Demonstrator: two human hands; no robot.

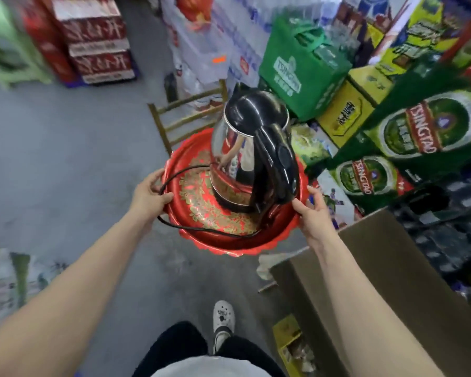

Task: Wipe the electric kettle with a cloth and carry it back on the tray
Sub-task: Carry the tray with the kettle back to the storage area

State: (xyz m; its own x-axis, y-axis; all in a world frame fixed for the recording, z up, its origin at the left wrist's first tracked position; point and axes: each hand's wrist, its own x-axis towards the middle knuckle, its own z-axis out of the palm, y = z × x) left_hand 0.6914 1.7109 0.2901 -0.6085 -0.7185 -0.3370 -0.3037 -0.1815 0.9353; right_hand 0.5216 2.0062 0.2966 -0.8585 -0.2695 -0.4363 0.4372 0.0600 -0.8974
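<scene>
A steel electric kettle point(237, 140) with a black lid and black handle stands upright on a round red tray point(229, 240) with a gold pattern. Its black cord point(201, 229) loops over the tray's left and near rim. My left hand point(150, 195) grips the tray's left rim, with the cord under the thumb. My right hand point(314, 213) grips the right rim. The tray is held in the air above a grey floor. No cloth is in either hand.
A wooden chair point(180, 115) stands just beyond the tray. Green beer cartons point(408, 137) and a green bag point(302, 69) are stacked on the right. A brown cardboard box point(378, 281) sits at near right. Red cartons point(93, 42) stand at far left. A pale crumpled rag point(269, 263) lies on the floor.
</scene>
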